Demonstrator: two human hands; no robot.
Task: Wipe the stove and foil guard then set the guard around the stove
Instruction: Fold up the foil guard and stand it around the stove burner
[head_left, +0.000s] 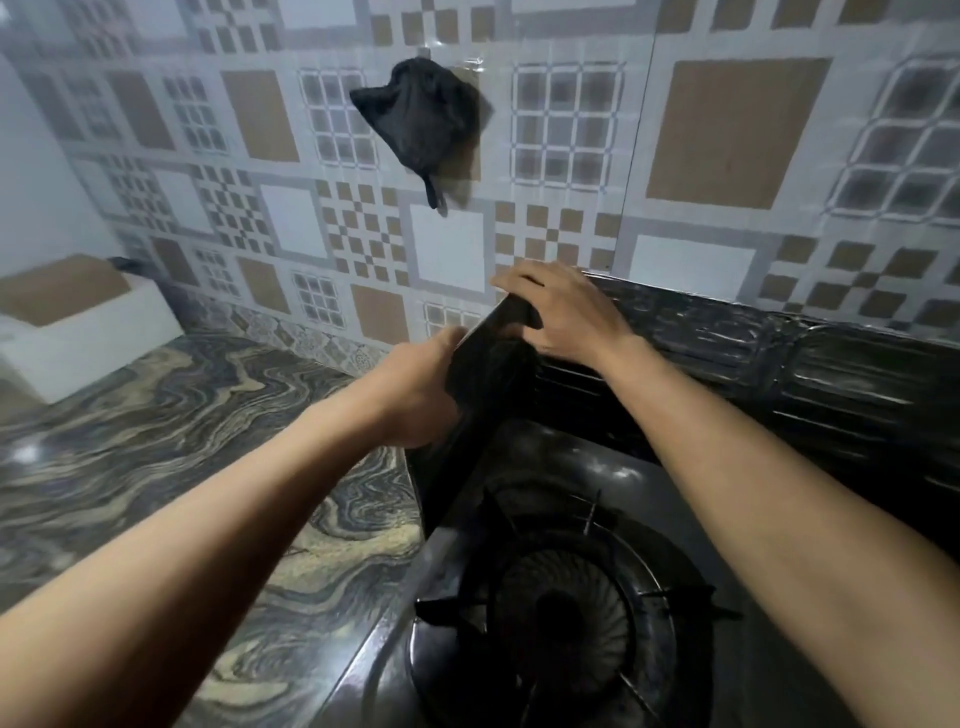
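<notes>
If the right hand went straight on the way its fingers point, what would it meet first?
Probably the tiled wall: the right hand, gripping the top corner of the foil guard, points up-left toward it. Depth is unclear.

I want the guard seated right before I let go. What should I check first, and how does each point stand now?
1. Left hand gripping the side panel of the foil guard: ok.
2. Right hand on the guard's top corner: ok.
3. Back panel upright along the tiled wall: ok.
4. Side panel running along the left edge of the stove: ok, slightly tilted.
5. Panel clear of the burner grate: ok.
6. Right side of guard placed: cannot tell, out of frame.
</notes>
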